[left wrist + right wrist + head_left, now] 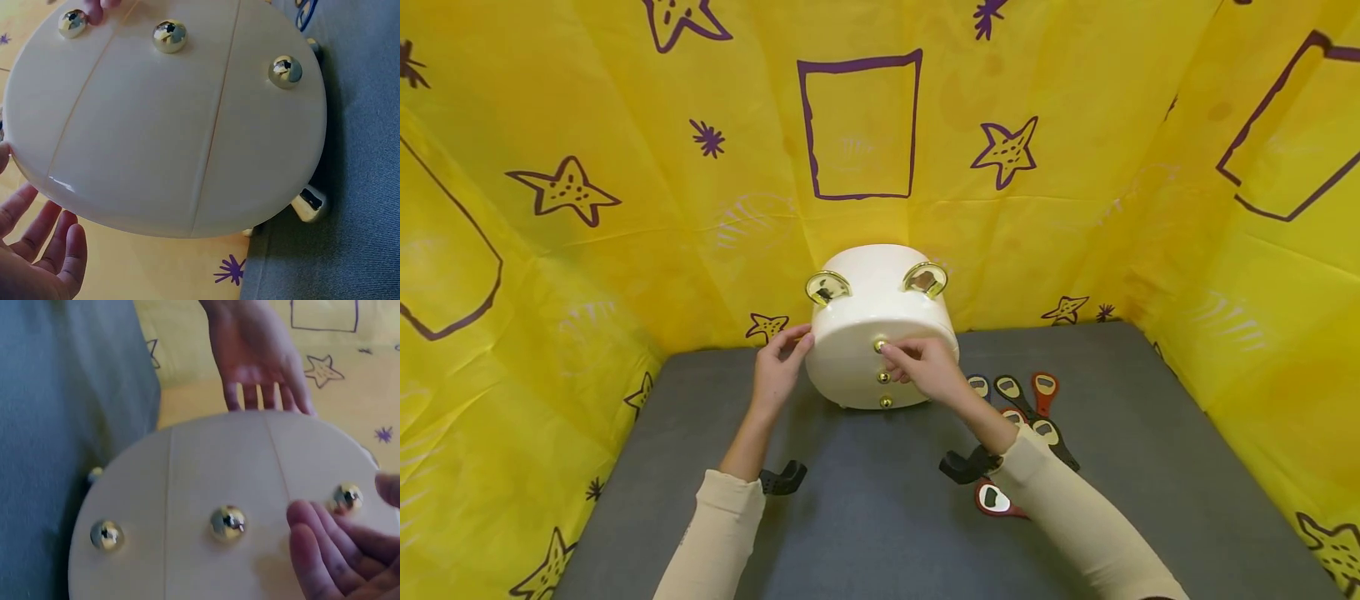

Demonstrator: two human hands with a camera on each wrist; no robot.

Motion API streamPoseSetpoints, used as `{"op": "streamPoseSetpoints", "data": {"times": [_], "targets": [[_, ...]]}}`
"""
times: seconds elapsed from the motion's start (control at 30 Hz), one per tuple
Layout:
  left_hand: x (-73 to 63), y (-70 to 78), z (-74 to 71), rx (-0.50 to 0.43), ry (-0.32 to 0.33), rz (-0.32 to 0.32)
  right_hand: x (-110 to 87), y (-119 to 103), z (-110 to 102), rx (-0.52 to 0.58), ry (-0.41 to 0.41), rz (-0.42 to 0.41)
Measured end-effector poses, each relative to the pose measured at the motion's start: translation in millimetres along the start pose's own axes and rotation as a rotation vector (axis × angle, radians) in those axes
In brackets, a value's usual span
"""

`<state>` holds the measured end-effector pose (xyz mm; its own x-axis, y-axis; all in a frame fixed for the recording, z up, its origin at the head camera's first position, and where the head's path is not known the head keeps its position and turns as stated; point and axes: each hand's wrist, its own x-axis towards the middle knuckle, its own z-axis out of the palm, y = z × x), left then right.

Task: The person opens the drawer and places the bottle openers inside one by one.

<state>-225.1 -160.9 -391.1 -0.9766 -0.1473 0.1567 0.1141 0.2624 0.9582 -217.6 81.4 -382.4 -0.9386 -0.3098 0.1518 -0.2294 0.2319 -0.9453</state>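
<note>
Cabinet (846,371), ctr of frame on tabletop (865,525), could prob tip or skid, I'd say from my remote end, if R grip (929,367), at top knob (72,24) (can't tell if pinching), pulls hard while L grip (777,375), fingers loose, only touches its side.

A glossy cream-white box with a rounded oval front (842,362) stands on the bench (865,533), front crossed by two seams, each section bearing a round gold knob (170,35). Gold ear-shaped pieces (828,287) sit above, gold feet (310,203) below. The left grip (775,375) touches its left side; the right grip (928,367) is at the top knob.
</note>
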Motion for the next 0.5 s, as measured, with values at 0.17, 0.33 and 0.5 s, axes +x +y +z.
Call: {"op": "streamPoseSetpoints", "data": {"times": [0.17, 0.33, 0.5], "targets": [[5.5, -15.1, 1.3, -0.007, 0.018, 0.035, 3.1, -1.4, 12.9, 0.005, 0.129, 0.047], [6.9, -19.7, 0.9, -0.014, 0.021, 0.051, 4.3, -1.0, 21.2, -0.003, 0.230, 0.066], [7.9, -18.0, -2.0, 0.005, -0.012, 0.024, 2.3, -0.2, 24.5, 0.011, 0.267, 0.052]]}}
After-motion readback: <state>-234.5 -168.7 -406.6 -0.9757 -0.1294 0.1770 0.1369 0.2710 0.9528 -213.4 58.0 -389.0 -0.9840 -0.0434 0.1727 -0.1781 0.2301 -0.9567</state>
